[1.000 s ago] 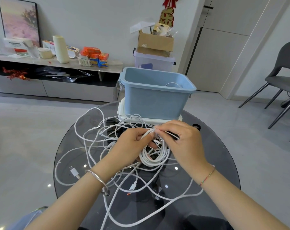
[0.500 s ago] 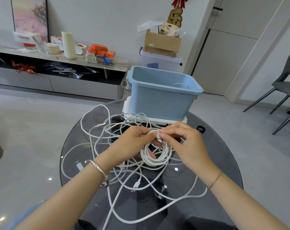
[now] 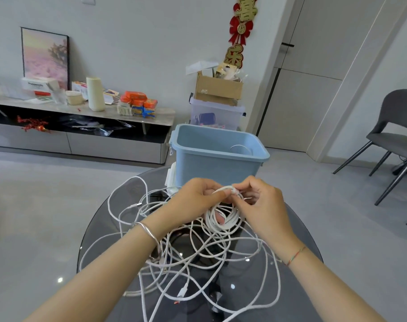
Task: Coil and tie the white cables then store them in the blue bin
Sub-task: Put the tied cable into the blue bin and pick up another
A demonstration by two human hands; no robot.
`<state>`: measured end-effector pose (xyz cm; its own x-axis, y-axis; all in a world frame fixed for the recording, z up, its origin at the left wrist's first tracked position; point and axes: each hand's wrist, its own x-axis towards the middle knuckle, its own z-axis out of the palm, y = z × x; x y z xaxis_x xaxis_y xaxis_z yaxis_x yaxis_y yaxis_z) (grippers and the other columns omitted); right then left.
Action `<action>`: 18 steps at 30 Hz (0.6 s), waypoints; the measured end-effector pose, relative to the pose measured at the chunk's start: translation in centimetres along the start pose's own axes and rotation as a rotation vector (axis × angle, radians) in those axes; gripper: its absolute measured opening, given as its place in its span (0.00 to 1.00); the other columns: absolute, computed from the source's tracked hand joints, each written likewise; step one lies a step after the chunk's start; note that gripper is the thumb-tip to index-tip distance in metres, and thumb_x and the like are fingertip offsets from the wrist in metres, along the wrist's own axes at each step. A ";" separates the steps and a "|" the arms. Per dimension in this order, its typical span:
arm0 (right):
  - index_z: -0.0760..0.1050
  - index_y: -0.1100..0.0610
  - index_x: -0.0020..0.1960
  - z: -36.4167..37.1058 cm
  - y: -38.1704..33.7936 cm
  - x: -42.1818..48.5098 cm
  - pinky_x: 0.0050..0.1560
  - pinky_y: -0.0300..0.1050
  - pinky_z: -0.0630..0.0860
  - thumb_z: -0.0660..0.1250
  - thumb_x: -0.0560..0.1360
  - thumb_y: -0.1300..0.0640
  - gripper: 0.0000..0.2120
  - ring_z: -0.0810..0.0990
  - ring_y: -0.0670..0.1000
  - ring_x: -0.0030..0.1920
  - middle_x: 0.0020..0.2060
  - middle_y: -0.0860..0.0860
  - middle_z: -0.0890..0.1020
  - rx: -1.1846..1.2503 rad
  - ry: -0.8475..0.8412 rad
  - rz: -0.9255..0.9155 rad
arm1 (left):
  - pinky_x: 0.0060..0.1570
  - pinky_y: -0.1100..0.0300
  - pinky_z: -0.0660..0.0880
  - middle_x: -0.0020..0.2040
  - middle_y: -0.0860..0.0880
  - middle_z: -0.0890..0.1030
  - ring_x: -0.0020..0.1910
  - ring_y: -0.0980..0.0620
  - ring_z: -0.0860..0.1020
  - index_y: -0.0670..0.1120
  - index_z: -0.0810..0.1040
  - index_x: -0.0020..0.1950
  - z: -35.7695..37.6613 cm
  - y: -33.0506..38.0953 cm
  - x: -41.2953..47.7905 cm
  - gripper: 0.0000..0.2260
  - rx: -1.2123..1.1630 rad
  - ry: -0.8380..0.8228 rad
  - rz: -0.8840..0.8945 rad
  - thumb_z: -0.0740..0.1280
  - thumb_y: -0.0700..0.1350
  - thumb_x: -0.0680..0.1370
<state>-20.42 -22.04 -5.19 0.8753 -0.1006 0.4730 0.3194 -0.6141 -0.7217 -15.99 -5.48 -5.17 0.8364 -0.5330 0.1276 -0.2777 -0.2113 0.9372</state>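
Glass table (image 3: 98, 231), one coil (image 3: 223, 220) nearly tied
Left hand (image 3: 193, 201) grips it, right hand (image 3: 260, 205) pinches the tie (image 3: 235, 192); blue bin (image 3: 216, 168) holds one cable (image 3: 241, 148), loose tangle (image 3: 191, 254) left to do

- A home: a living room, by its furnishings.
- A low media console (image 3: 81, 145) runs along the wall. Its top is crowded with household clutter: orange snack packets (image 3: 137, 101) and a cream canister (image 3: 95, 94).
- A framed picture (image 3: 45, 58) stands on the console, leaning against the wall.
- A red-and-gold festive ornament (image 3: 241, 31) hangs on the wall beside a pale door (image 3: 302, 108).
- A cardboard box (image 3: 217, 89) sits on a clear storage tub (image 3: 215, 115).
- A round glass table (image 3: 98, 231) and a grey upholstered chair (image 3: 400, 105) stand on a pale, glossy floor.
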 end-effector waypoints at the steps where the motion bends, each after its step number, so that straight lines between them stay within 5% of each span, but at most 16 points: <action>1: 0.78 0.54 0.40 -0.4 -0.2 1.1 0.39 0.43 0.80 0.74 0.70 0.57 0.05 0.83 0.43 0.37 0.36 0.45 0.84 -0.002 0.036 -0.003 | 0.38 0.59 0.76 0.43 0.47 0.86 0.41 0.43 0.84 0.46 0.81 0.50 -0.5 0.5 0.7 0.11 -0.018 0.034 -0.004 0.66 0.52 0.78; 7: 0.77 0.56 0.37 -2.1 -0.6 7.3 0.37 0.42 0.79 0.75 0.68 0.61 0.07 0.82 0.47 0.34 0.33 0.49 0.83 -0.019 0.119 -0.007 | 0.42 0.61 0.81 0.44 0.45 0.85 0.39 0.52 0.83 0.43 0.82 0.50 -3.2 3.3 5.5 0.05 -0.091 0.072 0.043 0.69 0.43 0.76; 12: 0.76 0.55 0.41 -3.4 -0.1 13.1 0.43 0.44 0.80 0.75 0.69 0.58 0.07 0.82 0.48 0.39 0.38 0.49 0.83 -0.005 -0.016 0.095 | 0.49 0.56 0.81 0.46 0.41 0.85 0.43 0.49 0.83 0.41 0.83 0.51 -5.7 4.5 10.6 0.08 -0.017 0.046 0.036 0.69 0.44 0.76; 18: 0.76 0.55 0.38 -2.2 1.6 20.5 0.46 0.50 0.81 0.73 0.70 0.61 0.07 0.82 0.52 0.39 0.37 0.53 0.83 -0.086 -0.014 0.068 | 0.40 0.64 0.80 0.45 0.44 0.84 0.38 0.53 0.82 0.38 0.81 0.54 -7.9 4.5 16.9 0.10 -0.040 0.060 -0.028 0.68 0.43 0.78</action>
<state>-2.79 -26.77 4.42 0.8990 -0.1344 0.4168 0.2269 -0.6712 -0.7057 0.62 -8.94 3.76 0.8708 -0.4770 0.1192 -0.2356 -0.1920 0.9527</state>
